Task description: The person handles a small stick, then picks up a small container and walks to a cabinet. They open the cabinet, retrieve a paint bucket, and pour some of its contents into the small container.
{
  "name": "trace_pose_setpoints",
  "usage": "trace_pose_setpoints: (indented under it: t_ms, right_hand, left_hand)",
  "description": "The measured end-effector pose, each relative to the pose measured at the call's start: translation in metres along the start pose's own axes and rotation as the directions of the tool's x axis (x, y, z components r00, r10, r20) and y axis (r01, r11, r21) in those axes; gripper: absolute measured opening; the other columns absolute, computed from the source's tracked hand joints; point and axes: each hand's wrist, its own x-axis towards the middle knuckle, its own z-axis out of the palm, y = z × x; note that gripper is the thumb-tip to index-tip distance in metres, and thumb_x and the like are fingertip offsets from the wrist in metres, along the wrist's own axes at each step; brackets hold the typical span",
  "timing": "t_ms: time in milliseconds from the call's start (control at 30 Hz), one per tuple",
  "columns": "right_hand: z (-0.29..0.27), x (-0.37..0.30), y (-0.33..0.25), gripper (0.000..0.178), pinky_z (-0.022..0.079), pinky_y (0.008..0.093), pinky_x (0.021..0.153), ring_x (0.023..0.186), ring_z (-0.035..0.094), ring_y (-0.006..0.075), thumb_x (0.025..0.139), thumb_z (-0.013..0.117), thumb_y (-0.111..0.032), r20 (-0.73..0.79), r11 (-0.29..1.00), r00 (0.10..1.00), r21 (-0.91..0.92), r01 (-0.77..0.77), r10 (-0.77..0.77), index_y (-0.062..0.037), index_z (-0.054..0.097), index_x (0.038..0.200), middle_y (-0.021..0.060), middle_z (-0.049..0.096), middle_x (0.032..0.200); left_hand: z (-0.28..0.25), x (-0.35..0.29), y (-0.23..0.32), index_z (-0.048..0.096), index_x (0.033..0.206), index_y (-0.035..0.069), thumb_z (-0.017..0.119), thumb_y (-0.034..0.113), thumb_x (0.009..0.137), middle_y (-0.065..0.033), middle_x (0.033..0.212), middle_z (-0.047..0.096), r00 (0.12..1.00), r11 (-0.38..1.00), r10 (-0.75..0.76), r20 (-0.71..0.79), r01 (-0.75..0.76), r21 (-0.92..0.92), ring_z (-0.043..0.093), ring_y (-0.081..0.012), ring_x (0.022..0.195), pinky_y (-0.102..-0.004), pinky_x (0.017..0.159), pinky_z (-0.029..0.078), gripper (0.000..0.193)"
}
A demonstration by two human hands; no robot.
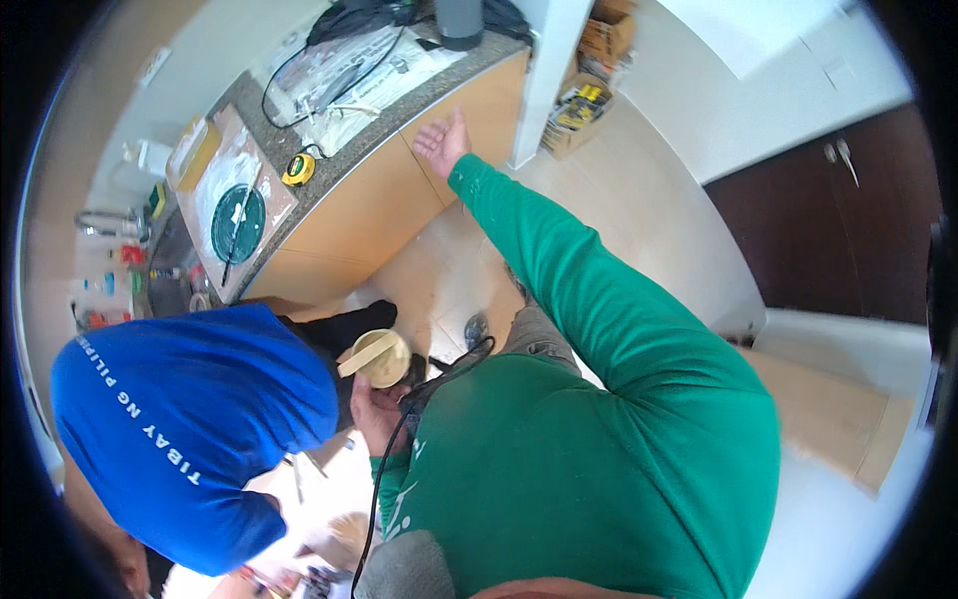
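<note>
My left hand [375, 411] is held close to my body, its fingers closed round a small cream-coloured tub [397, 367]. Pale paste seems to lie inside the tub, and a flat light stick [367, 352] rests across its rim. Stretched out ahead, my right hand [442, 142] has its fingers apart and holds nothing. It hovers in front of the orange-brown cabinet doors [477, 118], near the counter edge. A yellow tape measure [298, 169] lies on the counter, left of that hand.
A co-worker in a blue shirt [200, 399] bends close on my left. The counter bears a paste-smeared board [269, 192], a dark green lid [238, 224] and a yellow container [194, 155]. A black cable [371, 519] hangs down my front. Boxes [579, 105] stand by the wall.
</note>
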Motion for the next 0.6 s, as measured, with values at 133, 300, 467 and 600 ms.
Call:
trace_pose_setpoints:
  t_ms: [133,300,467,600]
  right_hand:
    - [0.031,0.042,-0.002,0.110,0.042,0.0514,0.113,0.137,0.046,0.0407,0.093,0.051,-0.079,-0.065,0.999,0.997,-0.035,-0.036,0.034,-0.0033,0.017,0.165,0.0277,0.042,0.153]
    - [0.012,0.043,0.002,0.107,0.039,0.0480,0.117,0.138,0.046,0.0374,0.095,0.053,-0.076,0.024,0.995,0.998,-0.086,-0.048,0.050,-0.0026,0.019,0.164,0.0263,0.038,0.157]
    - [0.046,0.025,-0.016,0.109,0.035,0.0481,0.120,0.141,0.042,0.0374,0.096,0.054,-0.073,-0.045,0.998,0.998,-0.043,-0.045,0.043,0.0025,0.015,0.163,0.0269,0.032,0.158]
    - [0.047,0.034,-0.028,0.112,0.034,0.0502,0.120,0.141,0.040,0.0389,0.095,0.058,-0.072,-0.014,0.960,0.973,0.165,-0.226,0.232,0.0070,0.013,0.161,0.0276,0.032,0.155]
  left_hand:
    - [0.034,-0.024,-0.021,0.058,0.137,0.002,0.057,0.042,0.105,-0.0131,0.122,0.072,0.948,0.988,0.099,-0.301,-0.129,-0.080,0.072,-0.0233,0.104,-0.0374,0.074,0.060,0.050]
    - [0.098,-0.030,-0.041,0.055,0.140,0.002,0.054,0.043,0.107,-0.0131,0.123,0.072,0.918,0.982,0.107,-0.382,-0.158,-0.106,0.072,-0.0245,0.102,-0.0373,0.073,0.059,0.052]
    - [0.146,-0.035,-0.048,0.055,0.140,0.002,0.054,0.041,0.108,-0.0136,0.124,0.071,0.897,0.975,0.130,-0.423,-0.193,-0.109,0.072,-0.0228,0.102,-0.0368,0.074,0.060,0.051]
    - [0.148,-0.056,-0.060,0.056,0.139,0.001,0.054,0.040,0.108,-0.0133,0.124,0.071,0.895,0.979,0.120,-0.430,-0.179,-0.100,0.072,-0.0212,0.103,-0.0360,0.074,0.061,0.050]
